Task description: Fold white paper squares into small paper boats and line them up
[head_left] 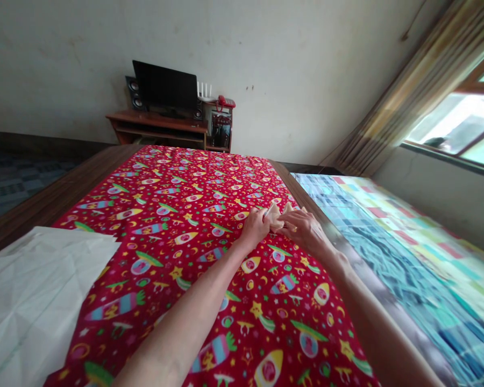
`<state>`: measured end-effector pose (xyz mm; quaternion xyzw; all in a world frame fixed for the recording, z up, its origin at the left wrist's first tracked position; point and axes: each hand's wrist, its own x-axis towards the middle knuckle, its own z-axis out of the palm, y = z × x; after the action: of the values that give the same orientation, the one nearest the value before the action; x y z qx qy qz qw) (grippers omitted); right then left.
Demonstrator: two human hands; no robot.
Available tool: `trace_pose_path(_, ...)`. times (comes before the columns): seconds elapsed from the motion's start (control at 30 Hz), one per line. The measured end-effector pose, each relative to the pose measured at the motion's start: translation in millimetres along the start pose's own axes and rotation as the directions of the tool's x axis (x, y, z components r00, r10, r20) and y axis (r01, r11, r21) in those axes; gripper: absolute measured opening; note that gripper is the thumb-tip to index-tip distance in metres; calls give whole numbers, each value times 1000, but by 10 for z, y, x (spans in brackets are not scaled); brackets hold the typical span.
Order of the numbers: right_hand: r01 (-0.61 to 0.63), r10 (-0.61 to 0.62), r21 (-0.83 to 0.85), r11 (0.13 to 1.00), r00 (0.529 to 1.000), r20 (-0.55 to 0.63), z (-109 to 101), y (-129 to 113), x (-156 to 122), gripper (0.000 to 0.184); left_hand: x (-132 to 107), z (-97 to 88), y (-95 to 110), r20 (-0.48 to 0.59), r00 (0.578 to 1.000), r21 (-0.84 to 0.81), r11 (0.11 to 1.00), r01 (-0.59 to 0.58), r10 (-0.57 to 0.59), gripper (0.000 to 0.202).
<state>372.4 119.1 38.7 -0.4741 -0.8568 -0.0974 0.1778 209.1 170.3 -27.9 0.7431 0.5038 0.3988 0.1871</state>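
Note:
My left hand (254, 228) is closed on the near left side of a small, crumpled cream piece (275, 218) that could be paper or cloth. A thin pale edge or stick shows by its thumb, too small to name. My right hand (305, 228) has its fingers curled over the right side of the same piece, and the fingertips are partly hidden. Both hands rest low over a red cloth (210, 252) printed with rockets, stars and saucers, which is spread across a brown table (60, 193). Both forearms reach in from the bottom of the view.
Large creased white sheets (36, 295) lie at the table's left. A bed with a checked cover (387, 226) and rumpled blue fabric runs along the right. Beyond the table's far end stands a desk (161, 122) bearing a monitor (165, 88), speakers and a red telephone (226, 101).

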Motion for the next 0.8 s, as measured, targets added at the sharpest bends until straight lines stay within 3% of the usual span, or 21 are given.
trace_pose_path(0.1,-106,102,-54,993,992,-80,-124,42,-101,24,-29,-28,20,-32,999,-19,1000,9,-9,28)
trace_pose_path(0.2,-175,170,-143,974,984,-45,-169,60,-188,21,-74,-87,61,-52,999,-42,999,0,-2,24)
trace_pose_path(0.33,-170,171,-160,972,985,-5,-100,49,-202,18,-162,-149,114,-10,996,-64,994,-88,88,29)
trace_pose_path(0.5,-188,188,-82,979,982,-14,-10,73,-167,21,-209,-126,130,64,987,-36,989,-144,146,25)
trace_pose_path(0.6,-229,228,-12,973,971,-70,14,118,-197,22,-183,-109,124,95,982,-32,987,-160,162,15)
trace_pose_path(0.8,-268,284,121,956,948,-142,10,161,-295,19,-213,-137,166,129,972,-2,981,-196,195,14)
